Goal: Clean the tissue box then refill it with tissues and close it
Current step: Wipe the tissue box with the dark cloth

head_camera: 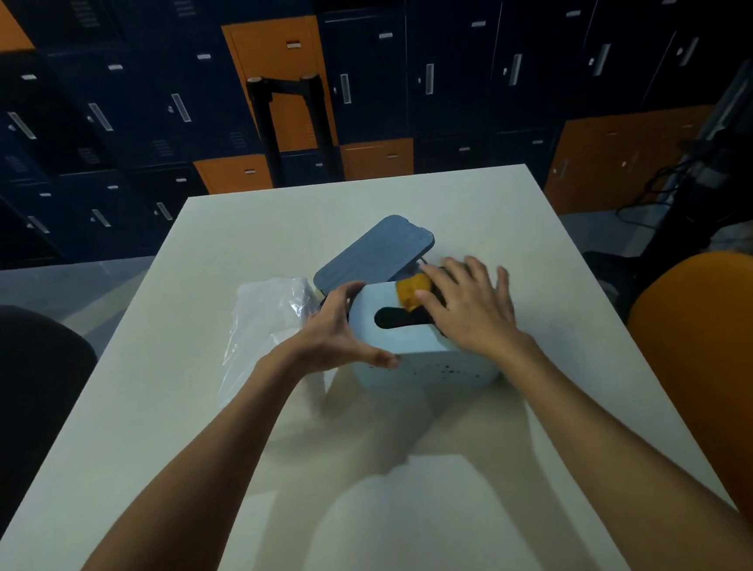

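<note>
A wall of dark blue and orange lockers (452, 73) fills the background. In front of it stands the pale bench (543, 234), with an orange chair (728, 368) at its right edge and a dark chair (19, 385) at its left.

Near the middle of the bench sits the light blue tissue box (416, 345), with 1 dark oval slot in its upper face. Its near side carries a scatter of small dark specks. Just behind the box, and touching its far edge, the darker blue lid (376, 251) leans tilted (its far end is raised). Just left of the box lies a clear plastic pack of tissues (268, 322), crumpled and partly hidden by the left wrist.

Both hands are on the box. The left hand (331, 334) grips its left side, with the thumb hooked at the near left corner and the fingers curled over the far left edge. The right hand (472, 308) lies flat across the top right of the box, its fingers spread. It presses an orange cloth (412, 293) down beside the slot, and the cloth shows between the thumb and the index finger.
</note>
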The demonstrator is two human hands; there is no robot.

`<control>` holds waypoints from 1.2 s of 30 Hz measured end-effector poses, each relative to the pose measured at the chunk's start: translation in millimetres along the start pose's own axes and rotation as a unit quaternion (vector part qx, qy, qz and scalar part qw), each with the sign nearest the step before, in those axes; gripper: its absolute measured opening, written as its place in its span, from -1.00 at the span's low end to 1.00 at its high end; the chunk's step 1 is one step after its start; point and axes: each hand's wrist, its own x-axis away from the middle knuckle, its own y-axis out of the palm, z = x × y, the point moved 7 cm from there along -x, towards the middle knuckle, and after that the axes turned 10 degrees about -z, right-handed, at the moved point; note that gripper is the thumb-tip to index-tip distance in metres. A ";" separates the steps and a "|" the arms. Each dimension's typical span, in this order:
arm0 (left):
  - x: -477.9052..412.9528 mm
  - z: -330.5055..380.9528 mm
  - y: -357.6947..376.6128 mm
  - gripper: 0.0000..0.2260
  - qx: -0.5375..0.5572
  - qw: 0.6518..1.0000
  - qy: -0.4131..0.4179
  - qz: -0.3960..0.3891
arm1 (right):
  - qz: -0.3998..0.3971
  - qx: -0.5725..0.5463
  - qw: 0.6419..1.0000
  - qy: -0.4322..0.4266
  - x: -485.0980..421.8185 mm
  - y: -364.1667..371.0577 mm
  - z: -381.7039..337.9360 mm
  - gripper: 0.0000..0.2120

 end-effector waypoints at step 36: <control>13.9 110.5 11.5 -0.60 -0.250 0.950 0.164 0.087 | 0.049 -0.366 0.919 0.138 92.6 -24.4 73.3 -0.67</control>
